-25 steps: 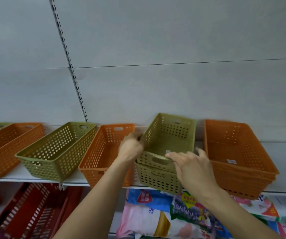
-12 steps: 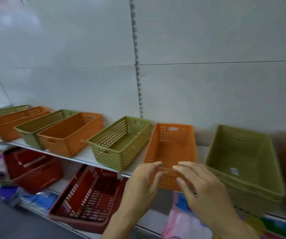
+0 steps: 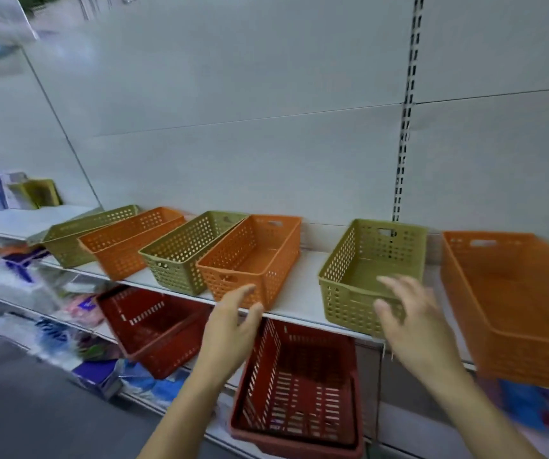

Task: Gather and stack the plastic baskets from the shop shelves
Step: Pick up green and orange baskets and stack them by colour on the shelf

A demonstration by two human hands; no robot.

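Both hands have separated; my left hand (image 3: 230, 321) and right hand (image 3: 412, 321), fingers spread and empty, hover just before the green basket (image 3: 370, 276) on the shelf (image 3: 303, 293).

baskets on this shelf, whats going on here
A person is reaching with both bare hands toward a row of green and orange plastic baskets on a white shop shelf. The left hand hovers open near the front of an orange basket; the right hand, fingers spread, is at the front rim of a green basket. Neither hand holds anything yet. Red baskets sit on the shelf below.
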